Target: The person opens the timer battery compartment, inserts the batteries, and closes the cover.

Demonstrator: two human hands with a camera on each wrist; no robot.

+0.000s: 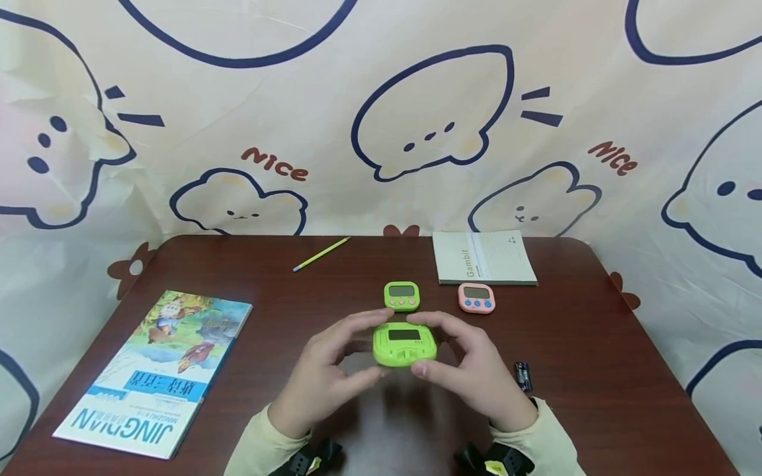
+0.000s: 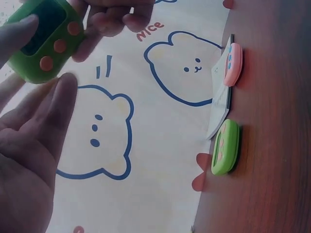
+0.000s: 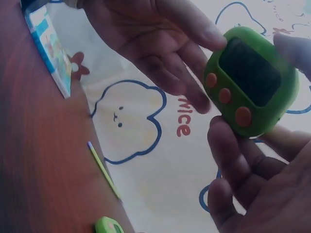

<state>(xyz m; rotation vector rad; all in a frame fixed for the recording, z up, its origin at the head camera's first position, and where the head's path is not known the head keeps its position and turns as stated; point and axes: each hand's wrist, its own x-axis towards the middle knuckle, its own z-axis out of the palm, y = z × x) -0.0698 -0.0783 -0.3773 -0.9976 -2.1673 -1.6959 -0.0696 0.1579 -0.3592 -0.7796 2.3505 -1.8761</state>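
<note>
Hands [image 2: 34, 150] hold a green timer [image 2: 51, 43]; a pink timer [image 2: 233, 64] lies apart.

Head view bright and even; the surface [image 1: 333, 291] shows pale glare and soft shadows toward six o'clock; wrist views hazier.

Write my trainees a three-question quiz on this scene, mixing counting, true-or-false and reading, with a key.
1. In the right wrist view, how many round orange buttons show on the rounded green plastic timer held between the left hand and right hand?
2. True or false: in the head view, the rounded pink plastic timer lies to the right of the unheld green plastic timer.
3. Which word is printed on the pale rectangular paper notebook?

Key:
1. Three.
2. True.
3. Gambit.
</note>
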